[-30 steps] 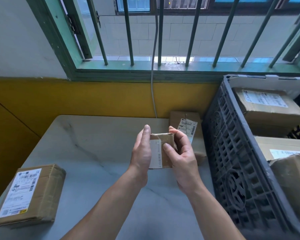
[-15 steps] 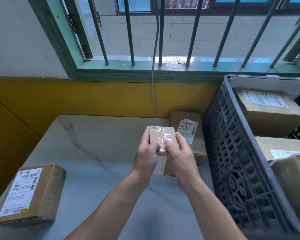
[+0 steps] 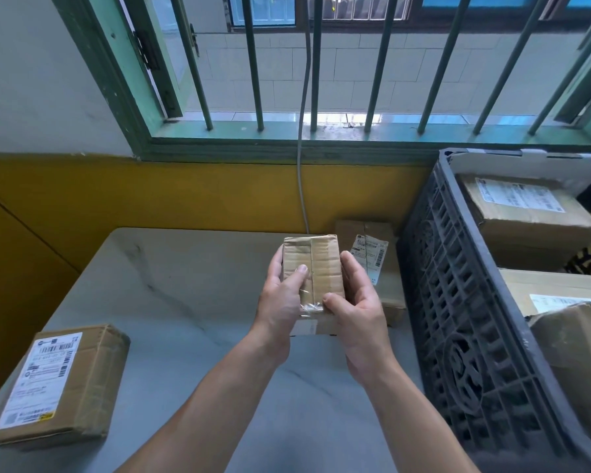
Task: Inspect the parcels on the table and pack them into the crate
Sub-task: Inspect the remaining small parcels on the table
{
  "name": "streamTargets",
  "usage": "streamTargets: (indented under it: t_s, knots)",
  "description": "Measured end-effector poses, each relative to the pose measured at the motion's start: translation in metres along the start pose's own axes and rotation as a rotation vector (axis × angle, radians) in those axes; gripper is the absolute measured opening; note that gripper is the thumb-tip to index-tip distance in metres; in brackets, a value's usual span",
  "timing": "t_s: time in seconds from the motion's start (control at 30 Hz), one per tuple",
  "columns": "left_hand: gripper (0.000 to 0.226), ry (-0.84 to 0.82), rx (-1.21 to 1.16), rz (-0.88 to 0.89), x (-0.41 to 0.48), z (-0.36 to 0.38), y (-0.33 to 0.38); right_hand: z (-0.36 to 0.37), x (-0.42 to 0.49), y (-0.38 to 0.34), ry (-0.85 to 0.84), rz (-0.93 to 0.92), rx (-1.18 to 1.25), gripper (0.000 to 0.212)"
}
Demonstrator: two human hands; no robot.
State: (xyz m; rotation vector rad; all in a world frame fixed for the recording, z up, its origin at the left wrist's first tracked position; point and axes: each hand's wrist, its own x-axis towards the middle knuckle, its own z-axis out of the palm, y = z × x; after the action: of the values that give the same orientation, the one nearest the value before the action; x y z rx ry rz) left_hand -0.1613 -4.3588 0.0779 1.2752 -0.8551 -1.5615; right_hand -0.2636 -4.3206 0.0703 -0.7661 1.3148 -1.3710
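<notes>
Small parcel (image 3: 321, 264): we are holding it over the worktop (image 3: 185, 285) with the taped seam facing up. Our left hand (image 3: 280, 302) is gripping its left edge, thumb lying on the top face. Our right hand (image 3: 362, 308) is gripping the right edge, thumb pressing the near corner. A labelled parcel (image 3: 82, 380) is lying at the near left. A second parcel (image 3: 386, 268) is sitting just beside the crate (image 3: 458, 319), which is carrying packed parcels (image 3: 526, 213).

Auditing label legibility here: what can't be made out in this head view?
Head view:
- Dark grey slatted plastic crate: cut off by right edge.
- Small brown cardboard parcel: lower end hidden by left hand and right hand.
- Flat brown labelled parcel, near left: print too small.
- Brown parcel beside that crate: partly behind the right hand.
</notes>
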Motion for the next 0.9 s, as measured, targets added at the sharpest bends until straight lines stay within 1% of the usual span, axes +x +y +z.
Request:
streamTargets:
  t_s: [0.1,0.17,0.27,0.3,0.37,0.4,0.43,0.53,0.57,0.63,0.7,0.8,0.9]
  knots:
    - [0.049,-0.068,0.038,0.002,-0.003,-0.003,-0.001,-0.002,0.001,-0.001,0.026,0.013,0.004,0.075]
    - [0.05,-0.041,0.075,0.045,-0.005,-0.006,-0.003,-0.003,0.003,-0.005,0.025,0.018,0.021,0.072]
    - [0.069,0.03,0.259,0.189,-0.004,-0.01,-0.009,-0.003,0.003,-0.009,0.049,0.048,0.043,0.058]
    - [0.072,0.032,0.34,0.241,-0.004,-0.01,-0.011,-0.003,0.003,-0.011,0.062,0.056,0.015,0.063]
    - [0.074,0.001,0.506,0.332,-0.005,-0.011,-0.012,-0.004,0.005,-0.013,0.084,0.051,-0.091,0.086]
    - [0.076,-0.02,0.577,0.368,-0.006,-0.011,-0.012,-0.004,0.006,-0.014,0.093,0.037,-0.136,0.091]
    - [0.079,-0.041,0.635,0.397,-0.007,-0.012,-0.013,-0.005,0.008,-0.015,0.095,0.026,-0.167,0.09]
    - [0.087,-0.071,0.782,0.473,-0.009,-0.012,-0.016,-0.007,0.011,-0.014,0.101,0.015,-0.178,0.068]
    - [0.087,-0.071,0.81,0.491,-0.01,-0.013,-0.016,-0.007,0.012,-0.012,0.114,0.012,-0.179,0.067]
    - [0.087,-0.058,0.82,0.509,-0.011,-0.013,-0.016,-0.007,0.012,-0.008,0.147,0.016,-0.154,0.067]
    - [0.091,-0.015,0.818,0.509,-0.013,-0.012,-0.016,-0.006,0.013,-0.006,0.161,0.031,-0.085,0.06]
    - [0.112,0.074,0.788,0.454,-0.016,-0.01,-0.016,-0.006,0.015,-0.005,0.185,0.032,0.005,0.057]
    - [0.13,0.09,0.641,0.331,-0.015,-0.012,-0.017,-0.004,0.014,-0.005,0.179,0.033,0.034,0.055]
